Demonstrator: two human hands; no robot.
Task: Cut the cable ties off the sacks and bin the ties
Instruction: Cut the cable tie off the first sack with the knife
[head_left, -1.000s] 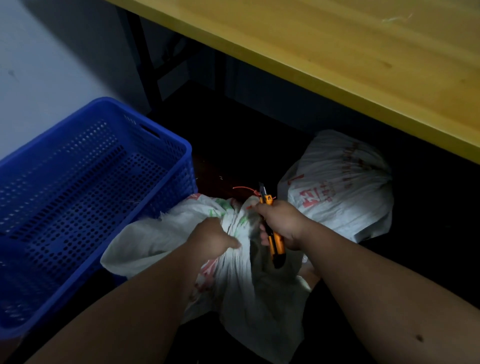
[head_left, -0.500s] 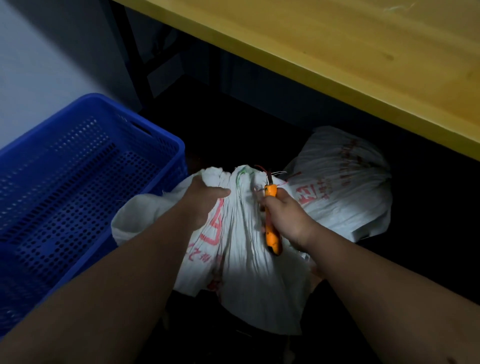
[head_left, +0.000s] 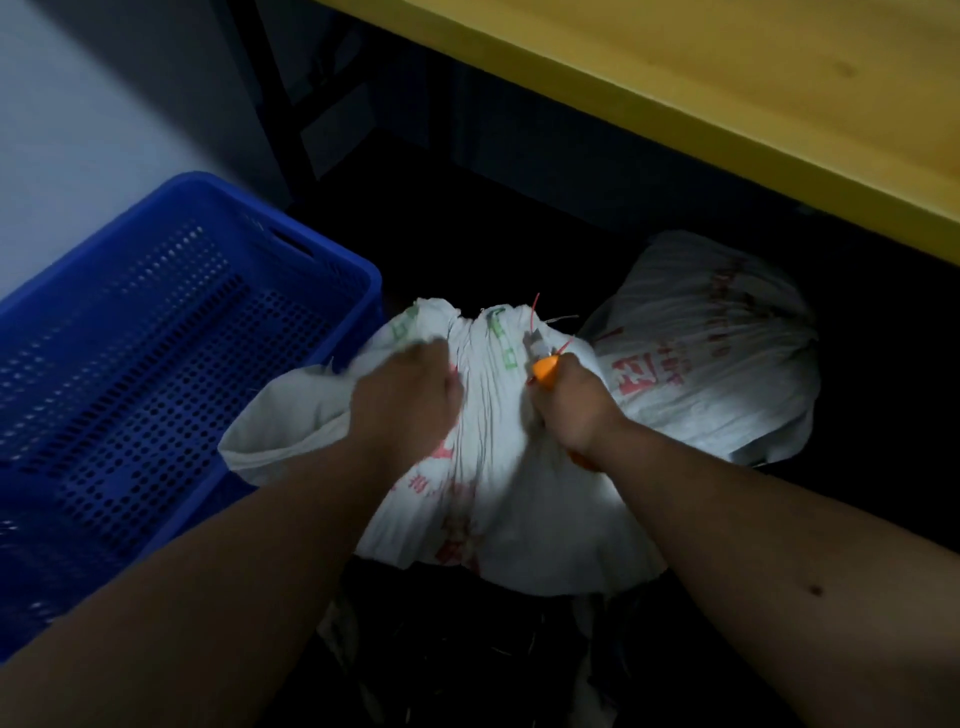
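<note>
Left hand (head_left: 405, 395) bunching the neck of the white woven sack with red and green print (head_left: 493, 467), held taut for cutting. Right hand (head_left: 574, 402) fisted round orange-handled cutters (head_left: 544, 364), tip at the thin red cable tie (head_left: 535, 312). Perforated blue plastic crate (head_left: 156, 374) beside, probably the bin.

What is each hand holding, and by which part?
Left hand grips the near sack by its bunched neck; right hand grips the orange cutter by its handle.

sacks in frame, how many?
2. One sack in front, its gathered neck gripped by the left hand, the right hand beside it. The second sack lies behind to the right, under the table edge. Others could be hidden in the dark.
</note>
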